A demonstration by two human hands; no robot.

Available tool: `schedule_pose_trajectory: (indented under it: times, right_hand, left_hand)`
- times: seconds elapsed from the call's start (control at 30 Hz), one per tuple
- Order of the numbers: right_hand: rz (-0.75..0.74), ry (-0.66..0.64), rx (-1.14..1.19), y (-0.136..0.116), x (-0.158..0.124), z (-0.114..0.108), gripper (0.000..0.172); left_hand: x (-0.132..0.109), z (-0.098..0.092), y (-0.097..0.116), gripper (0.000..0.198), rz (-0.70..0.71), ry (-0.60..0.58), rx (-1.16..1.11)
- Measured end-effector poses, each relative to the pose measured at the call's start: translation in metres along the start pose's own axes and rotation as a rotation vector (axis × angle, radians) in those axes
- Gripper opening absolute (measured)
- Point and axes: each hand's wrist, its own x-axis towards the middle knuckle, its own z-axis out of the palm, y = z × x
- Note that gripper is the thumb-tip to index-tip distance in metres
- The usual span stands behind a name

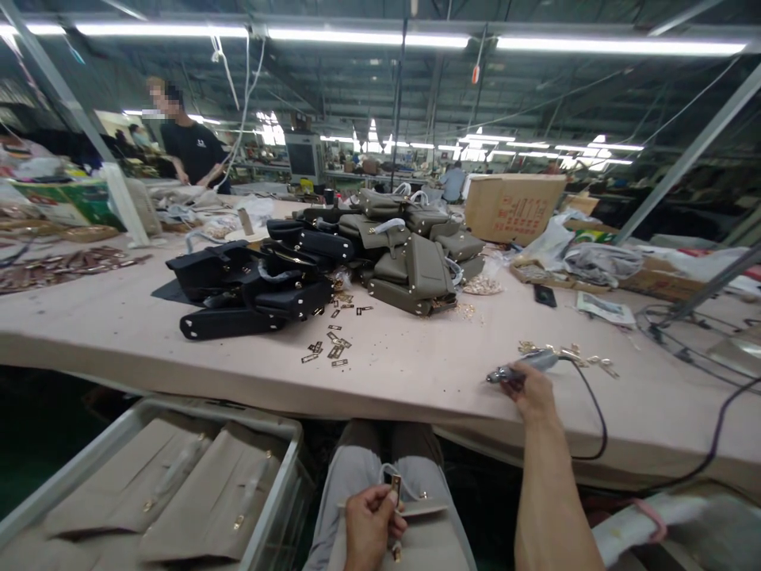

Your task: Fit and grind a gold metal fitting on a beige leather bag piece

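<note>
We see the right hand (pixel 533 394) closed around a corded power tool (pixel 523 366) lying on the table (pixel 416 373), its tip jutting left past the fingers. The left hand (pixel 369 523), down over the lap, pinches a small metal clasp (pixel 395 482) between thumb and fingertips above a grey bag (pixel 416 547).

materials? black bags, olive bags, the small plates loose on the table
Black bags: seemingly smooth leather or faux leather, slight sheen. Olive bags: same look, matte grain unclear. Small plates: probably metal, gold-toned, glinting under the lights.
</note>
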Motion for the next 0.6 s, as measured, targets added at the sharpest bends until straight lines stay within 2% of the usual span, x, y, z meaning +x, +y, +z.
schedule_pose_trajectory:
  times: [0.17, 0.37, 0.5, 0.6]
  right_hand:
    - [0.081, -0.282, 0.340, 0.006, 0.003, 0.002, 0.028]
    - [0.139, -0.446, 0.511, 0.016, -0.001, 0.007, 0.046]
    - [0.166, -0.466, 0.609, 0.012, -0.004, 0.025, 0.043]
    - [0.221, -0.418, 0.617, 0.002, 0.003, 0.046, 0.029]
  left_hand:
    - [0.003, 0.000, -0.003, 0.064, 0.017, -0.021, 0.011]
    - [0.007, -0.002, -0.012, 0.068, 0.017, -0.041, 0.009]
    - [0.008, -0.001, -0.013, 0.068, 0.024, -0.044, -0.006]
    - [0.008, -0.001, -0.012, 0.067, 0.020, -0.048, -0.012]
